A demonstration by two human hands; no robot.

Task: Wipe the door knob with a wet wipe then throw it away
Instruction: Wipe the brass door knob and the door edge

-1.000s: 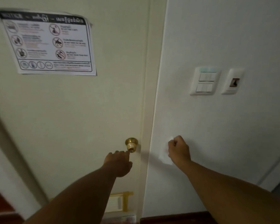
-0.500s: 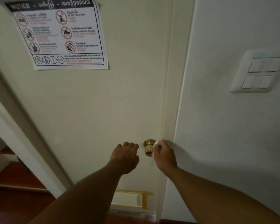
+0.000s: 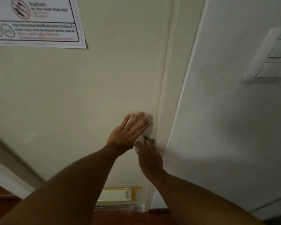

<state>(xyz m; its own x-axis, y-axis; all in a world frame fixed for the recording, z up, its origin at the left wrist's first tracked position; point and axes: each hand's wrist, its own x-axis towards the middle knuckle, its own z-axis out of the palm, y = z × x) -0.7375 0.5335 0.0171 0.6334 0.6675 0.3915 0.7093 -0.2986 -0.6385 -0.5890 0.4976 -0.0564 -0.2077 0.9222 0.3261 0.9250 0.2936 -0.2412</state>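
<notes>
The left hand (image 3: 126, 135) lay flat against the door (image 3: 88, 103), its fingers (image 3: 137, 121) straight and spread a little, holding nothing that could be seen. The wipe (image 3: 148, 131) showed white just beyond and under those fingers, pressed where the knob sat; the knob itself was covered and could not be seen. The right hand (image 3: 150, 157) was just below, touching the wipe, its fingers (image 3: 147, 141) curled onto the lower part of the wipe, though blur hid the exact grip. A notice (image 3: 39, 21) hung on the door well above the fingers, and a switch (image 3: 272, 57) sat on the wall up to the right.
</notes>
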